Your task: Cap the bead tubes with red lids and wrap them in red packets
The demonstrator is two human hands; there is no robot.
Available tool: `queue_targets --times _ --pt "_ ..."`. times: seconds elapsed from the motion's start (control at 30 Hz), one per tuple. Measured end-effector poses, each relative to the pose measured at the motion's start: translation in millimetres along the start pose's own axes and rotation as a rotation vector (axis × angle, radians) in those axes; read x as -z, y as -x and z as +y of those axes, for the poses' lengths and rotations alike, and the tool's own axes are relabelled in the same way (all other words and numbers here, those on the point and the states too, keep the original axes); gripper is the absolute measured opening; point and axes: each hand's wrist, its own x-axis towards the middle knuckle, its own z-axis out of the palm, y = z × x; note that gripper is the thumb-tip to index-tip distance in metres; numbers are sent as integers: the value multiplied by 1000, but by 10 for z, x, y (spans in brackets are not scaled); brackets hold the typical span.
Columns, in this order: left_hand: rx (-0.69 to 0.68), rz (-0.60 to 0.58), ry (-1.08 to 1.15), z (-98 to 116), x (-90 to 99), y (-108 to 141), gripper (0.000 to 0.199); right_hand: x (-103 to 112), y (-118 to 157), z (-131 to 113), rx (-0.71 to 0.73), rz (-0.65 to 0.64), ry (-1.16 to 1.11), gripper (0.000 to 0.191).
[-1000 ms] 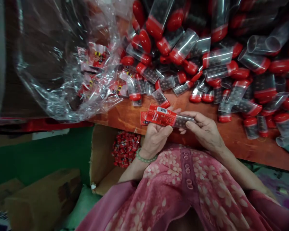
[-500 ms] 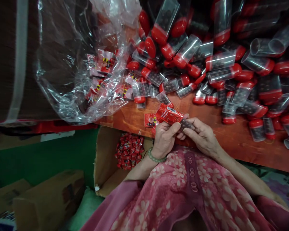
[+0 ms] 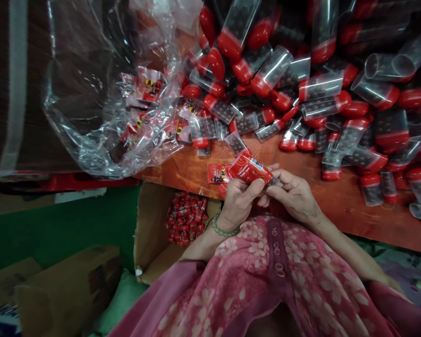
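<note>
Red packet (image 3: 250, 169) pinched by both hands' fingers (image 3: 256, 188) above table edge (image 3: 192, 178)

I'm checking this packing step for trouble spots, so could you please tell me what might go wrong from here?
1. The red sleeve is pinched only by fingertips of the left hand and right hand; it might slip off the clear tube.
2. Both are held at the table edge, so a dropped piece could fall into the cardboard box below.

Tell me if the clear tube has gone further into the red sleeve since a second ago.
Yes. Much of the clear tube stuck out before; now only its tip shows past the red sleeve, beside the right hand.
</note>
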Motion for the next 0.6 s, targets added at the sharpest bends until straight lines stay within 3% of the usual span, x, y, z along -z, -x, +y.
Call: queue_targets --times 0.23,0.4,0.6 --pt "25 21 26 -16 -44 -4 63 20 -29 91 13 -41 -88 43" --pt "1 6 -25 -118 -100 41 57 40 9 109 15 29 -62 48" --pt "-4 -21 -93 -168 -110 104 64 76 37 166 58 80 -45 53"
